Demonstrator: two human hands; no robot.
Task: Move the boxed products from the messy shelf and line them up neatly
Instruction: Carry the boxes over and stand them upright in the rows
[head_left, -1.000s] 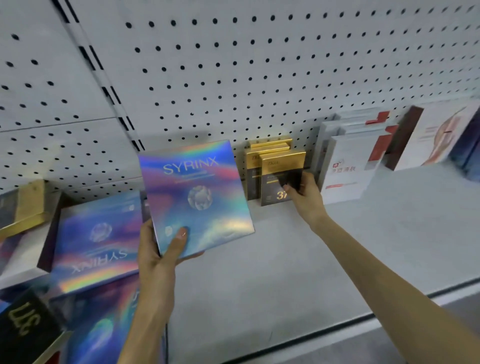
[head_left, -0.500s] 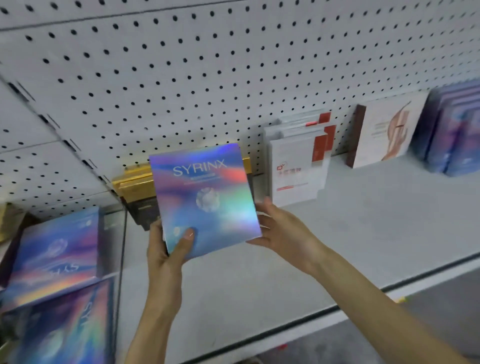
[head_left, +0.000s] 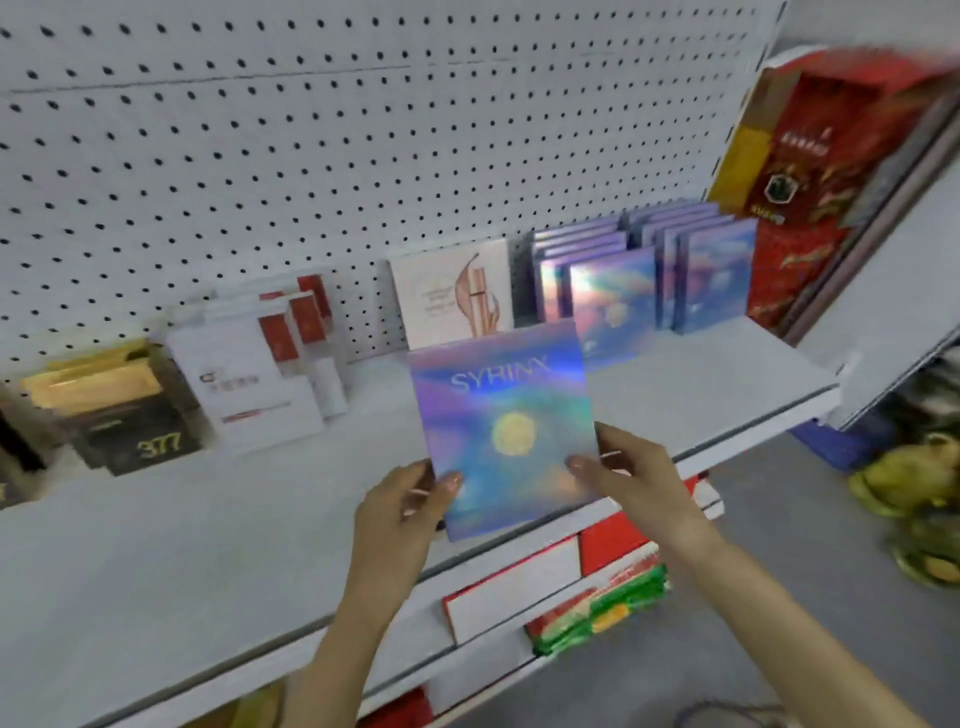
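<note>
The left hand (head_left: 400, 512) and right hand (head_left: 636, 478) each pinch a lower corner of the SYRINX box (head_left: 504, 415), thumbs on its shimmering blue-violet front, upright over the pale grey shelf (head_left: 208, 545); farther back, matching boxes (head_left: 618, 296) stand in rows against white pegboard (head_left: 311, 156)

Shelf (head_left: 208, 519) runs in front of pegboard (head_left: 311, 156). Along the back, left to right: 377 boxes (head_left: 130, 415), lettered boxes (head_left: 249, 384), single box (head_left: 452, 296) against pegboard, SYRINX rows (head_left: 623, 291), tall boxes (head_left: 810, 182) past shelf end. SYRINX box (head_left: 506, 426) upright over shelf front, before single box, left hand (head_left: 400, 514) at its lower left corner, right hand (head_left: 639, 478) at its lower right; lower boxes (head_left: 519, 587) underneath
</note>
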